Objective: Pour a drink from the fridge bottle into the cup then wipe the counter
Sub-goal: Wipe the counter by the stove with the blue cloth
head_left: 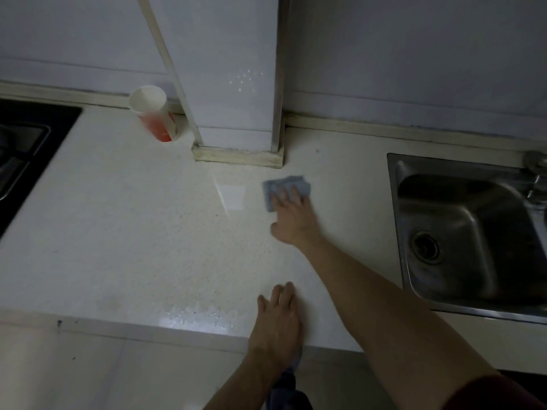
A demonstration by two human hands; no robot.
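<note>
A blue-grey cloth [284, 183] lies flat on the pale speckled counter [133, 232], just in front of a white wall column. My right hand [291, 216] presses down on the cloth with its fingers spread over it. My left hand [278, 318] rests palm down near the counter's front edge, holding nothing, fingers together. A white paper cup [152, 112] with a red lower part stands at the back, against the wall, left of the column. No bottle is in view.
A steel sink [467, 232] is set into the counter at the right, with a tap at its far corner. A black hob [23, 149] lies at the left edge. Wet shiny patches show on the counter near the front edge and left of the cloth.
</note>
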